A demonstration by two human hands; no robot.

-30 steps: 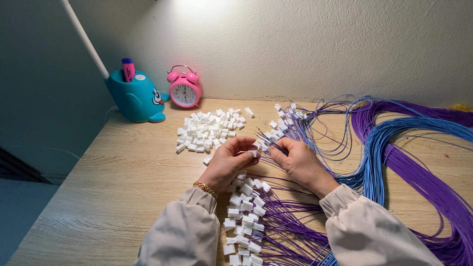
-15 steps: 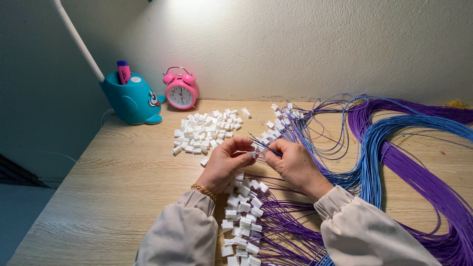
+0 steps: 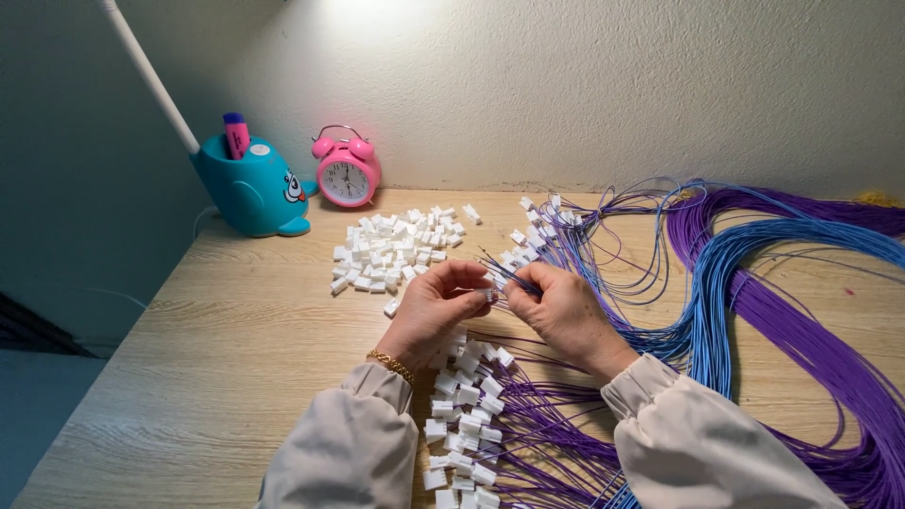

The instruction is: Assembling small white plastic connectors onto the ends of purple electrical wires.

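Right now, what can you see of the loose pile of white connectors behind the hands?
The loose pile of small white plastic connector housings lies on the pale wooden desk top, in front of the pink twin-bell alarm clock and right of the teal whale-shaped pen holder. The pieces are blocky, jumbled at all angles, some stacked, with strays at the edges. No wires show in them. Neither the left hand nor the right hand touches the pile.
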